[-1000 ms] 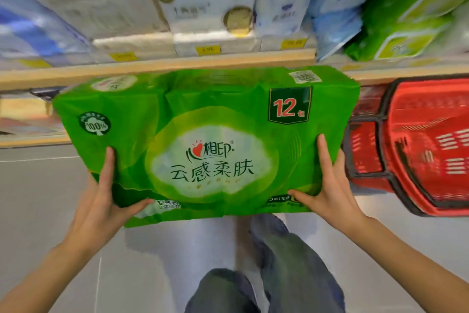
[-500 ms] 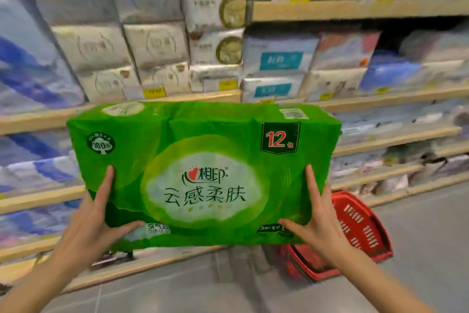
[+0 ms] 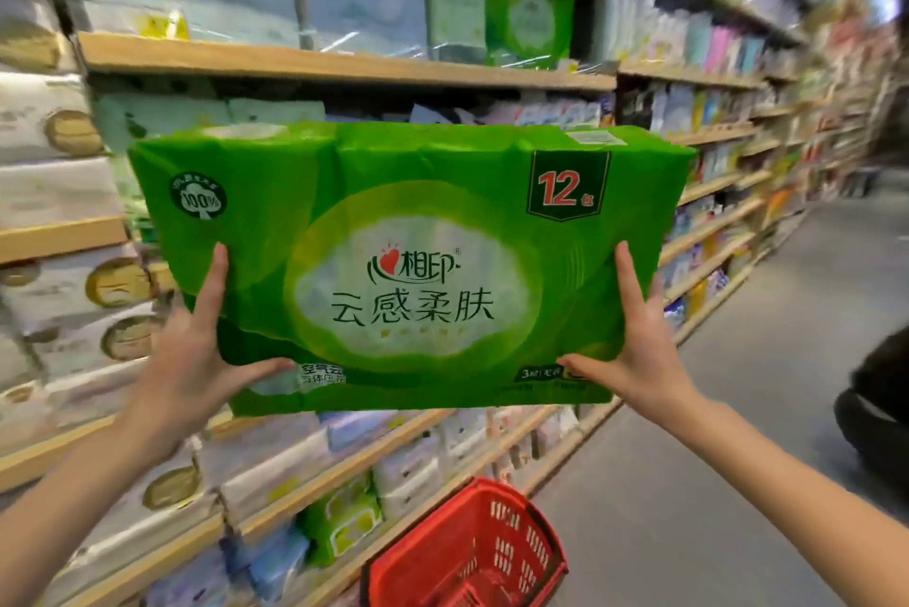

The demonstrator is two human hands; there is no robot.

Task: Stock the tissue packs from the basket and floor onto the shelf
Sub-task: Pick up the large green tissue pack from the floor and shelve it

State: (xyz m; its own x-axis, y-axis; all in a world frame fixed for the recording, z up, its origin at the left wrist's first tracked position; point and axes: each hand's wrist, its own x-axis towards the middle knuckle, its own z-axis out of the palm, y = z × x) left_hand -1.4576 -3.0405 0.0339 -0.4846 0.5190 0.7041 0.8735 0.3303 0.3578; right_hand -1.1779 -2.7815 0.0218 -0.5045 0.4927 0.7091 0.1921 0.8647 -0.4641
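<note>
I hold a large green tissue pack [image 3: 408, 232] marked "12" up in front of the shelving, level and facing me. My left hand [image 3: 196, 360] grips its lower left corner, index finger up the front and thumb along the bottom. At the lower right corner my right hand [image 3: 634, 350] grips it the same way. The other fingers are hidden behind the pack. A wooden shelf [image 3: 344, 63] runs just above and behind it, where a matching green pack [image 3: 531, 16] stands. The red basket [image 3: 472, 552] sits on the floor below, and its inside is mostly out of sight.
Wooden shelves full of white, blue and green tissue packs fill the left and run away down the aisle on the right. Grey floor [image 3: 738, 409] lies to the right of the basket. A person in dark clothes [image 3: 875, 409] crouches at the right edge.
I have lifted the green pack from near the floor to upper-shelf height, and my view has swung up and right down the aisle. Both hands keep the same hold.
</note>
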